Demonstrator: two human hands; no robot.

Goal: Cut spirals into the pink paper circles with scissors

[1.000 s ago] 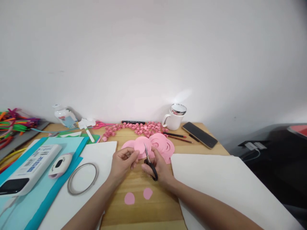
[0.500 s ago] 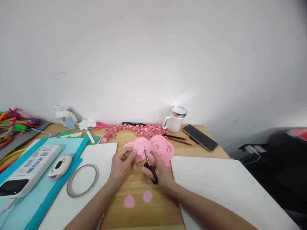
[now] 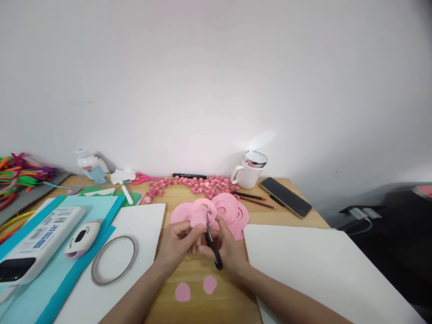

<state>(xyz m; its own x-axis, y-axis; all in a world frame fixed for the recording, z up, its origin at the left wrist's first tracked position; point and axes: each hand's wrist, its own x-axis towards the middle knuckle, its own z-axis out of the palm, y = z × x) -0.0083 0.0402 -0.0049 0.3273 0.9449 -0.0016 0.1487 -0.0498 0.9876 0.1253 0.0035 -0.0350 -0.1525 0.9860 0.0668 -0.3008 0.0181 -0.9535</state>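
Observation:
My left hand (image 3: 184,240) pinches a pink paper piece (image 3: 199,217) between thumb and fingers. Black-handled scissors (image 3: 213,248) are in my right hand (image 3: 227,247), their blades at the paper and pointing away from me. A curved slit shows in the paper beside the blades. Just beyond my hands lie overlapping pink paper pieces (image 3: 231,209), some with spiral cuts. Two small pink paper discs, a left disc (image 3: 182,292) and a right disc (image 3: 209,285), lie on the wooden table between my forearms.
Many small rolled pink paper buds (image 3: 199,183) lie along the back. A white mug (image 3: 249,171), a phone (image 3: 286,197) and pencils (image 3: 253,199) are at right. White sheets (image 3: 303,265) flank my arms. A tape roll (image 3: 114,260) and a white device (image 3: 50,238) sit at left.
The scissors have cut further round in the paper, opening a curved gap. The paper in my left hand has turned, and both hands have come closer together.

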